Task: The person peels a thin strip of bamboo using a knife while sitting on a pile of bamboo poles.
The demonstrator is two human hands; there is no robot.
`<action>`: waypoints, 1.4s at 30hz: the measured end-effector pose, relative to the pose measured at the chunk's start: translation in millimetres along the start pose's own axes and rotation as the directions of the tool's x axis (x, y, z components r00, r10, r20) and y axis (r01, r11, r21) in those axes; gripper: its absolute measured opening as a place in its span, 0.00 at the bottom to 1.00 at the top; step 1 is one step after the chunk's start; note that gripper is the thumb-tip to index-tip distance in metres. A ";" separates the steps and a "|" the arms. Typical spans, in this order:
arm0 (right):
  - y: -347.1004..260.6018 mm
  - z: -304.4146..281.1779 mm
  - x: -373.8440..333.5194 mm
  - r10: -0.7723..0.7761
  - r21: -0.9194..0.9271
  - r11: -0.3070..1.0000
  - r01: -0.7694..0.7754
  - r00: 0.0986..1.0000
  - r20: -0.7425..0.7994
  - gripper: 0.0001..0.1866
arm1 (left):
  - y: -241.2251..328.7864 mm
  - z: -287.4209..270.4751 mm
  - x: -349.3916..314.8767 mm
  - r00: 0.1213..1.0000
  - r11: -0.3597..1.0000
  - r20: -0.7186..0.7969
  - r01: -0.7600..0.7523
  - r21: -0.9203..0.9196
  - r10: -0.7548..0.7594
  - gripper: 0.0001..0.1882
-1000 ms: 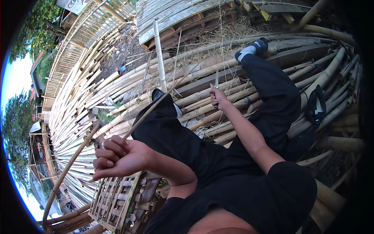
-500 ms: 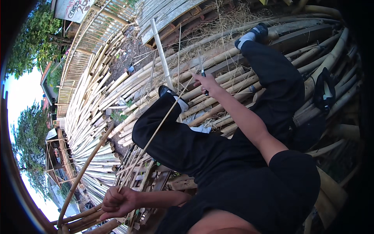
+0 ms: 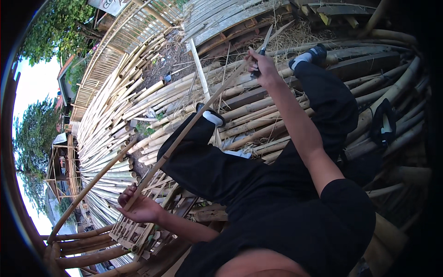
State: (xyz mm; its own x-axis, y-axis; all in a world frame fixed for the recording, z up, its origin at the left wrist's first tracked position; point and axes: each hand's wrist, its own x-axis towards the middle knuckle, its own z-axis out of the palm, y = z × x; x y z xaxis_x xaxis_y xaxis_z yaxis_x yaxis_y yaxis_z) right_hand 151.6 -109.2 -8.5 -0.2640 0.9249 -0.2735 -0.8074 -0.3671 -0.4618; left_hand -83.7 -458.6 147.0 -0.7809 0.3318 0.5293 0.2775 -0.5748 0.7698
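A long bamboo strip (image 3: 184,131) runs diagonally from my left hand up past my right hand, its flat side showing. Its lower part lies across the palm of my left hand (image 3: 142,208), with the fingers curled round it. My right hand (image 3: 265,69) is closed round the dark handle of a knife (image 3: 266,40), whose blade points away from me. The fingertips of that hand touch the strip near its far end, and the strip's tip sticks out beyond beside the blade. Whether those fingers also pinch the strip is hard to make out.
Stacked bamboo poles (image 3: 249,108) lie under and around my outstretched legs (image 3: 221,168). A wooden slatted platform (image 3: 221,23) stands ahead, with a pale upright slat (image 3: 199,69) before it. Bamboo rails (image 3: 92,247) are at the lower left, a bamboo fence (image 3: 108,60) at the far left.
My right hand has moved up and away with the knife, and its fingers now meet the strip. My left hand has risen and turned palm up. The strip shows a broader face than before.
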 end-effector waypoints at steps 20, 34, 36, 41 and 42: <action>-96.4 75.2 -38.8 -0.784 -0.566 -0.145 0.812 0.254 0.566 0.04 | -137.1 55.9 -47.8 0.578 0.686 0.369 0.612 0.393 -0.727 0.16; -17.2 51.6 -16.2 -0.525 -0.520 -0.330 0.788 0.305 0.795 0.05 | -159.7 101.8 -77.5 0.518 0.713 0.511 0.618 0.330 -0.686 0.13; -16.7 50.9 -12.1 -0.527 -0.506 -0.347 0.789 0.283 0.802 0.05 | -161.9 95.8 -80.2 0.507 0.687 0.483 0.638 0.348 -0.714 0.13; -17.3 52.4 -7.3 -0.504 -0.494 -0.391 0.777 0.269 0.821 0.05 | -167.1 88.8 -83.5 0.491 0.666 0.471 0.659 0.349 -0.733 0.13; -17.4 52.6 -6.1 -0.506 -0.488 -0.394 0.779 0.260 0.823 0.05 | -167.6 89.6 -83.5 0.491 0.667 0.473 0.659 0.347 -0.731 0.13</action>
State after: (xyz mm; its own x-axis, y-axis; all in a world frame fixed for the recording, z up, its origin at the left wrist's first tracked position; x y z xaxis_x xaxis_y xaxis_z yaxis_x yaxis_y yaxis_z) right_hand 139.5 -103.3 45.6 -0.0942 0.5072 0.8567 0.3703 0.8166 -0.4428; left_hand -14.9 -323.0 5.7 -0.3219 0.9372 -0.1341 -0.1353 0.0946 0.9863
